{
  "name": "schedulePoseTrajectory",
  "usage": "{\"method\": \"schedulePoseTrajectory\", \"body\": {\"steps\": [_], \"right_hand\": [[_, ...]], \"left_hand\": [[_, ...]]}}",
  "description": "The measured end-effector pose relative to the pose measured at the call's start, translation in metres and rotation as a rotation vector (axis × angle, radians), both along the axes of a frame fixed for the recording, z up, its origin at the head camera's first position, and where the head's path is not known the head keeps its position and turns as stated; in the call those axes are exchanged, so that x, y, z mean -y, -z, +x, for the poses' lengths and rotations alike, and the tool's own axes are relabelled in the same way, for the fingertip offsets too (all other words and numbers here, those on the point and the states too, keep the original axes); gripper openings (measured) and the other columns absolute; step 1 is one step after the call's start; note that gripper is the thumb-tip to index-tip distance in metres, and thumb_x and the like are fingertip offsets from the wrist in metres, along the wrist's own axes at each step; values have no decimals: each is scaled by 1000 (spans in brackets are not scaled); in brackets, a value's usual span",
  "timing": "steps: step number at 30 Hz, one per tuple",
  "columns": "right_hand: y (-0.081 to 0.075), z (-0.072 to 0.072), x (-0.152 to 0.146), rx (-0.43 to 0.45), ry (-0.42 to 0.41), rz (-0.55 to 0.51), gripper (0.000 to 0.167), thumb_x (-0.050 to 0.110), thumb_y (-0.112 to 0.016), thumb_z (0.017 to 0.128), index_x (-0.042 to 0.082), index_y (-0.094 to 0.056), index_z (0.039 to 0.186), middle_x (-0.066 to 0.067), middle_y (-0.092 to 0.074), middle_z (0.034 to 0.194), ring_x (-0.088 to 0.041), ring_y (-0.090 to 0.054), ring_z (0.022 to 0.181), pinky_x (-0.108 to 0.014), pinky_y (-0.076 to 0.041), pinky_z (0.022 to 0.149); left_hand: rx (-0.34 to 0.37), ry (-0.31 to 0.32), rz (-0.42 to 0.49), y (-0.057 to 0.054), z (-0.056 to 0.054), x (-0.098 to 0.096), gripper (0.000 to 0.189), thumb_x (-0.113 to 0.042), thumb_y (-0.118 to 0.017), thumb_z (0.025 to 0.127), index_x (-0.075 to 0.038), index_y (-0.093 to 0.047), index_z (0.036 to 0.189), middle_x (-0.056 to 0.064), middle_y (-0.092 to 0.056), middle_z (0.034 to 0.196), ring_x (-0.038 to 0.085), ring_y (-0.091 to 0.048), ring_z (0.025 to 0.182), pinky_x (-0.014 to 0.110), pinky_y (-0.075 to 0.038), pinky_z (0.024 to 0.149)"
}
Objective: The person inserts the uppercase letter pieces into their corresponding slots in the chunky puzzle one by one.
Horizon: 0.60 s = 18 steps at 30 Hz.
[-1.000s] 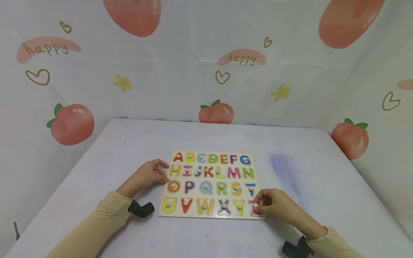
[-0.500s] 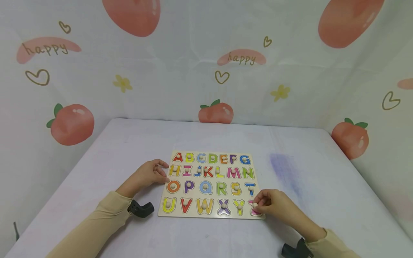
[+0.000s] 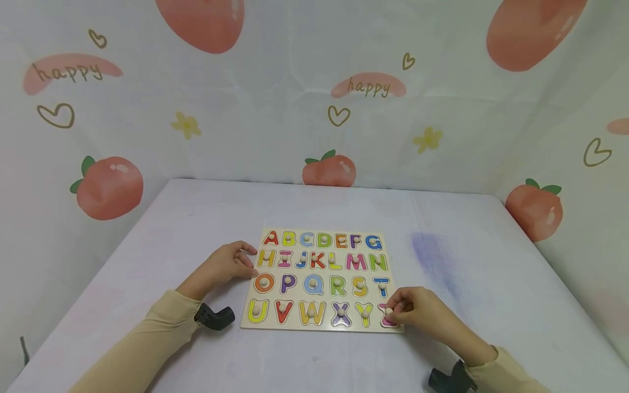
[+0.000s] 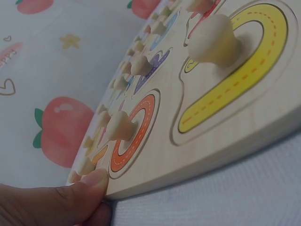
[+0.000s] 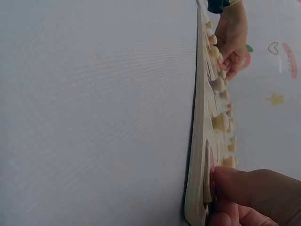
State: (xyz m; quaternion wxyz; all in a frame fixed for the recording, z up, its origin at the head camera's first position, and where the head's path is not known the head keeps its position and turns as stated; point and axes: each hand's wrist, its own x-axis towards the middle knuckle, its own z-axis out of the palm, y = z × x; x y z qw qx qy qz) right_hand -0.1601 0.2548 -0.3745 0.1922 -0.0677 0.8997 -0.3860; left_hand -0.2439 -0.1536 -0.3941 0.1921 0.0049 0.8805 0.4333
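Note:
A wooden alphabet puzzle board (image 3: 319, 273) lies flat on the table, its coloured letter pieces bearing round knobs. At its lower right corner my right hand (image 3: 420, 311) pinches the knob of the pink letter Z piece (image 3: 389, 322) between thumb and fingers. Seen from the right wrist, the edge of the Z piece (image 5: 207, 174) stands slightly proud of the board, partly hidden by the thumb (image 5: 235, 181). My left hand (image 3: 228, 265) holds the board's left edge beside the H and O. In the left wrist view the thumb (image 4: 91, 183) overlaps that edge, with a fingertip below it.
A white cloth covers the table (image 3: 314, 360), with a purple smudge (image 3: 434, 262) right of the board. Dark wrist devices (image 3: 214, 316) sit below both wrists. Behind the table hangs a printed backdrop (image 3: 275, 82).

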Motion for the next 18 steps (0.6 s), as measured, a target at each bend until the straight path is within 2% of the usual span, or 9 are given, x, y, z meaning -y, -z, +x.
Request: {"method": "schedulePoseTrajectory", "body": {"steps": [8,18], "right_hand": [[4,-4,-3,6,-36,5,18,15,-80,76,8,-65,81,3,-57,69,-10,-52,65,-21,-41,59],[4,-4,-7,-10,-80,-64,25,19,-82,75,8,-64,89,3,-60,69,-6,-52,61,-21,-41,58]], "left_hand": [[-4,0,-8,0,0,-1,53,-10,-80,76,2,-54,121,6,-66,83,15,-58,73,28,-43,70],[6,-1,-10,2,0,-1,52,-10,-80,76,2,-54,120,5,-66,84,14,-58,71,27,-44,69]]}}
